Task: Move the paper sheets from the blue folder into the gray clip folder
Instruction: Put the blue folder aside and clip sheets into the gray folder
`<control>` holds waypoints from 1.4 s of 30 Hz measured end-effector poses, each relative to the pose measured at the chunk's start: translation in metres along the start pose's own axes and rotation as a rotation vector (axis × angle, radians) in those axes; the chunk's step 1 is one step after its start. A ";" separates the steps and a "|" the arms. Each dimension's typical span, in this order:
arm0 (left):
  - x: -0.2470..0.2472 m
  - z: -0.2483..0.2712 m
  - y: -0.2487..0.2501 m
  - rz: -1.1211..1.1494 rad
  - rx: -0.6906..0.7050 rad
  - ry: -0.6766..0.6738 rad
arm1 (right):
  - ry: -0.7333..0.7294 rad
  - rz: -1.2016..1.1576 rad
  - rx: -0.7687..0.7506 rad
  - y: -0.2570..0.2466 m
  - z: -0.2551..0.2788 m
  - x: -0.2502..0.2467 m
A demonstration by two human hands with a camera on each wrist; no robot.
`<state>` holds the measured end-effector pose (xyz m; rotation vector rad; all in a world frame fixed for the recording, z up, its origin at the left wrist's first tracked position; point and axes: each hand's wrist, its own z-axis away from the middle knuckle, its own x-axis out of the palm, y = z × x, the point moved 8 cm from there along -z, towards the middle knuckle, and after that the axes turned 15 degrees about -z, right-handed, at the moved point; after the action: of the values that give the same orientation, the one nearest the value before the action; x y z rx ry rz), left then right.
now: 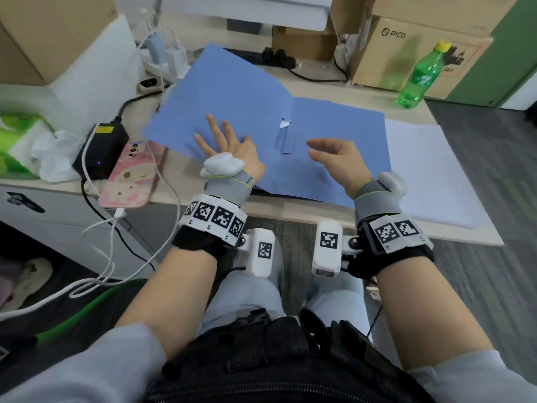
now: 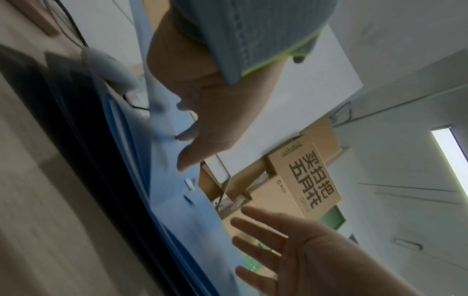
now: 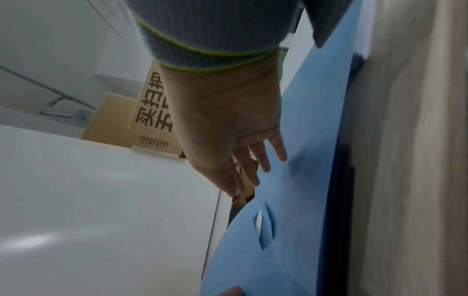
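Nearest, the spread left hand [image 1: 229, 146] presses flat on the open blue paper folder [image 1: 261, 112], likely pinning it. The right hand [image 1: 338, 158] hovers over it, loose and empty. White sheets [image 1: 436, 170] lie just right.

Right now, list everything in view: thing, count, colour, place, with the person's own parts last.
blue folder: one, blue, open on the desk centre
paper sheets: one stack, white, desk right of the folder
bottle: one, green with yellow cap, far right
cardboard boxes: several, brown, behind the desk
phone: one, pink case, desk's left edge, cable plugged in
power adapter: one, black, left of the phone
tissue pack: one, green, far left
left hand: fingers spread, on the folder's left flap
right hand: relaxed, empty, above the folder's right half
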<state>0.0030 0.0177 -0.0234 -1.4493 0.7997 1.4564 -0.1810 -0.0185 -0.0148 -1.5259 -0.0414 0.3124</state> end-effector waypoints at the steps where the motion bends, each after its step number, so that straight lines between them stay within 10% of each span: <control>1: 0.002 -0.002 0.015 -0.007 0.059 -0.007 | 0.068 0.002 0.005 0.006 0.001 -0.018; 7: 0.014 -0.006 0.081 0.063 0.305 -0.070 | 0.396 0.327 0.165 0.041 0.013 -0.097; 23: 0.012 -0.017 0.169 0.149 0.472 -0.109 | 0.252 0.393 0.251 0.058 -0.003 -0.134; 31: -0.010 -0.006 0.243 0.244 0.698 -0.058 | 0.689 0.569 0.391 0.085 0.020 -0.236; 42: 0.006 -0.009 0.278 0.215 0.709 0.023 | 0.844 0.619 0.392 0.111 0.035 -0.263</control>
<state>-0.2459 -0.0963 -0.0714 -0.8556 1.3499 1.1275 -0.4607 -0.0429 -0.0786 -1.1439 1.1092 0.1255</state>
